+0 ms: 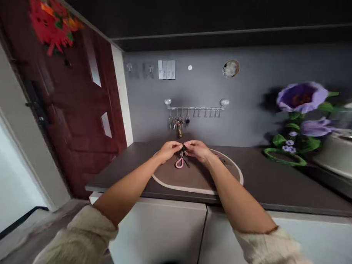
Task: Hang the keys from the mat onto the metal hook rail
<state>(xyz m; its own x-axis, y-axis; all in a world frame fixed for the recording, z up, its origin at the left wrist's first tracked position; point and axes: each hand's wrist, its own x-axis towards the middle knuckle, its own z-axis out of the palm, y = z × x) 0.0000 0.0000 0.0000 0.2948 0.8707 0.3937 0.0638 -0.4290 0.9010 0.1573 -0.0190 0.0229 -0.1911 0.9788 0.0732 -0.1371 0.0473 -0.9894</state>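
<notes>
Keyring bundle (184, 148) with a pink loop (179, 163) sits between both hands, above the oval mat (188, 180) — whether the loop touches the mat, I cannot tell. The left hand (168, 151) pinches the bundle from one side, fingertips close together; the right hand (198, 150) holds it from the other, its grip likewise narrow. Behind them, several keys (179, 129) hang from a hook rail (197, 108) on the grey wall (200, 84).
</notes>
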